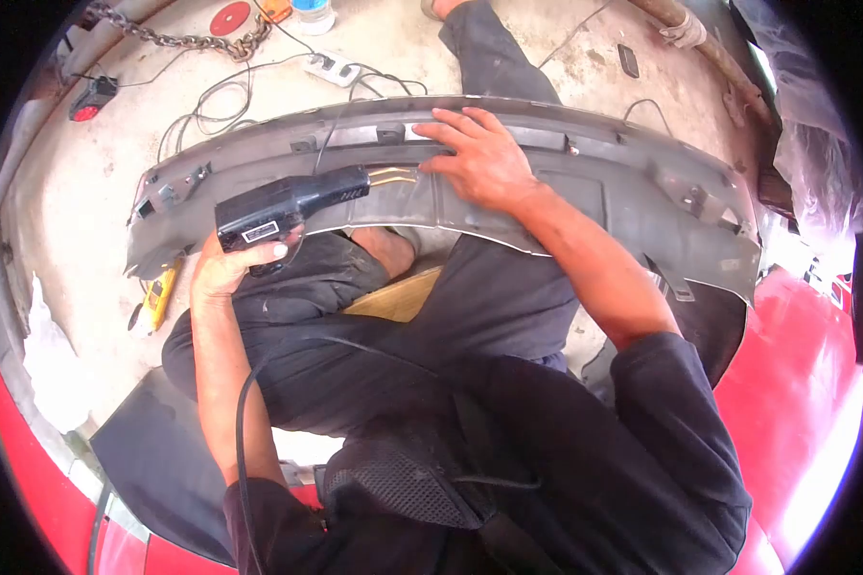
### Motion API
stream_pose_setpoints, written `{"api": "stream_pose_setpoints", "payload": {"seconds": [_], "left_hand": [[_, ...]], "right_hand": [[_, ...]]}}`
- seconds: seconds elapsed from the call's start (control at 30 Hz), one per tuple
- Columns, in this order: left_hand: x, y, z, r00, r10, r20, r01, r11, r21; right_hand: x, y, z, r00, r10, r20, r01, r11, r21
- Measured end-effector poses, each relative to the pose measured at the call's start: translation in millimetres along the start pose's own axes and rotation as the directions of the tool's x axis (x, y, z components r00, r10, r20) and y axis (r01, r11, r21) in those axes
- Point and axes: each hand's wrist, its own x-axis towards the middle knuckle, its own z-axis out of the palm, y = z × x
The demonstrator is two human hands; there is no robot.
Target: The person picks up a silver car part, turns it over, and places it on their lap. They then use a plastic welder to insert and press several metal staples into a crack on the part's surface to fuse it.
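My left hand [232, 264] is wrapped round the grip of a black hot stapler [292, 203], a plastic-welding gun with two brass-coloured prongs. Its prongs point right, over the inner side of a grey car bumper [566, 182] that lies across my lap. My right hand [484, 163] rests on the bumper with its fingers spread, thumb side close to the prong tips. From the back of the stapler a black cable [244, 422] loops down past my left forearm.
A power strip [332, 69] with tangled cords lies on the floor beyond the bumper. A yellow-handled cutter [159, 299] sits left of my knee. Farther off are a rusty chain [177, 36], a red disc [229, 18] and a water bottle [314, 15]. Red panels [801, 374] stand at right.
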Motion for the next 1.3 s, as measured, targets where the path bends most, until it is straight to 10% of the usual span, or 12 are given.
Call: {"api": "stream_pose_setpoints", "payload": {"seconds": [0.43, 0.7, 1.3], "left_hand": [[12.0, 16.8, 9.9, 0.963, -0.127, 0.239, 0.035, 0.934, 0.356], [31.4, 30.3, -12.9, 0.955, -0.152, 0.254, 0.123, 0.984, 0.127], [30.0, 19.5, -6.1, 0.926, -0.051, 0.375, -0.082, 0.94, 0.331]], "right_hand": [[4.2, 6.0, 4.4, 0.983, 0.003, -0.183, -0.012, 0.999, -0.048], [8.7, 4.5, 7.1, 0.978, 0.066, -0.198, -0.065, 0.998, 0.013], [26.4, -18.9, -5.3, 0.972, 0.218, -0.085, -0.219, 0.976, -0.005]]}}
